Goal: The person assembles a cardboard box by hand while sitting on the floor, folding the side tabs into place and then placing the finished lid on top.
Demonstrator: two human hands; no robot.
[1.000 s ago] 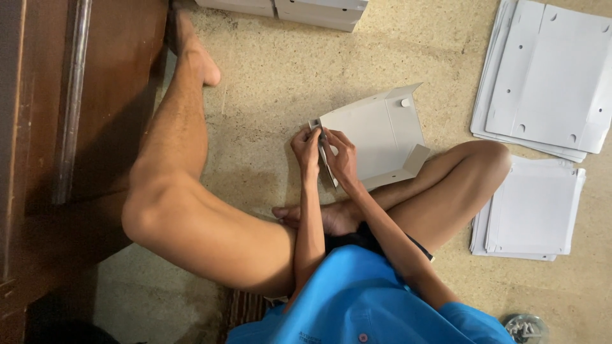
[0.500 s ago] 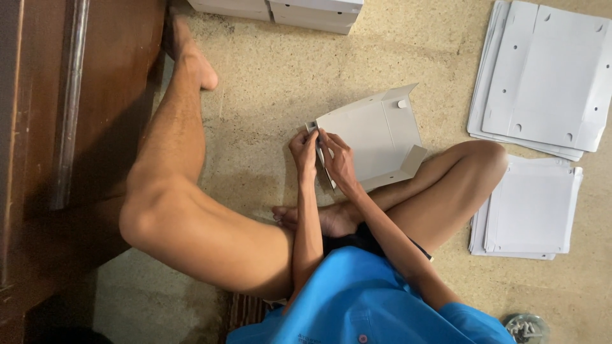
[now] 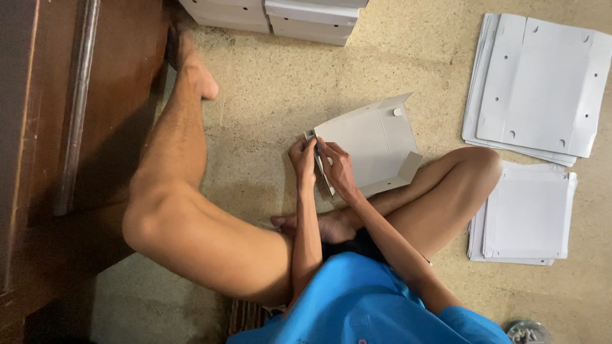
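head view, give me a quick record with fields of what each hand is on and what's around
left hand: pinching the left edge of the white cardboard sheet
right hand: on the same edge, beside the left hand
sheet state: partly folded, flaps raised
floor: speckled beige
right side: two flat sheet stacks
top: folded white boxes

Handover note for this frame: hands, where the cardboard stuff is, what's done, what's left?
Left hand and right hand: both pinch the left edge of a white cardboard sheet lying on the floor.
Done: its side flaps stand partly folded up.
Left: it is not yet a closed box.
Flat sheets wait in two stacks, upper right and lower right. Finished boxes sit at the top.
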